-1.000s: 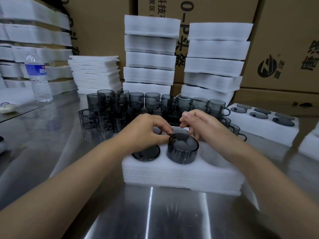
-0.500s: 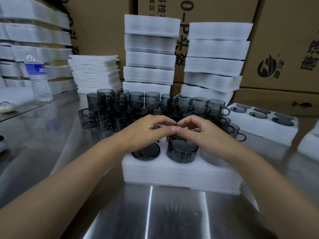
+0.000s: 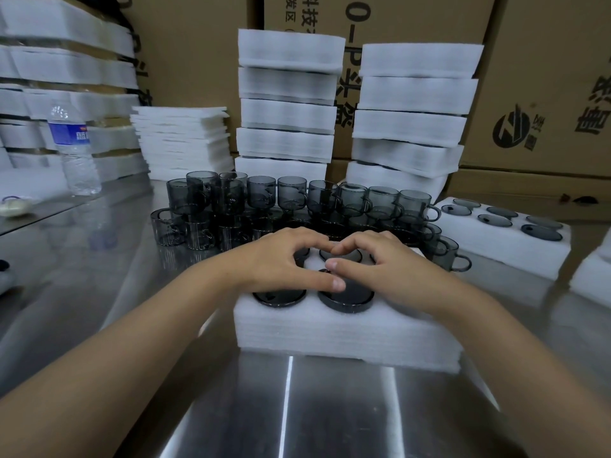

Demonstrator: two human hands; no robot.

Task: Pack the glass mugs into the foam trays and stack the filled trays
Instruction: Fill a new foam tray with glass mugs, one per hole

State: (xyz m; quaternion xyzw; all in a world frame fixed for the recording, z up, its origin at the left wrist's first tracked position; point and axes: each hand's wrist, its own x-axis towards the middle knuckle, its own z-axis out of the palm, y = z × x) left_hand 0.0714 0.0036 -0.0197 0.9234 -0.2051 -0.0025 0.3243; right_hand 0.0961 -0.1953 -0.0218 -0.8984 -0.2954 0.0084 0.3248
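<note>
Steel desk [image 3: 231, 408] lies nearest you, and on it sits the white foam tray [image 3: 330, 335] with its ribbed, layered wall facing you. Two smoky grey glass mugs are sunk almost flush in its front cells, the left mug [image 3: 279, 298] and the middle mug [image 3: 350, 300], each showing only a dark round disc. Your hands are together over the tray. The left hand [image 3: 284, 259] lays its thumb across the middle mug. The right hand [image 3: 383, 264] arches beside it, the forefingers meet tip to tip, and neither hand is wrapped round anything I can see. Judge the glass as light, stiff, slick and brittle, and the foam as soft and gripping. So press flat on the top, and when you lift a mug take it by the body across the rim, not by the thin handle. Just beyond your fingers the loose mugs [image 3: 297, 206] crowd together in two tiers, translucent and dark, handles turned to the right. To the right lies a filled tray [image 3: 496, 249], and behind stand two tall tray stacks [image 3: 287, 104] against cardboard boxes [image 3: 545, 77].
</note>
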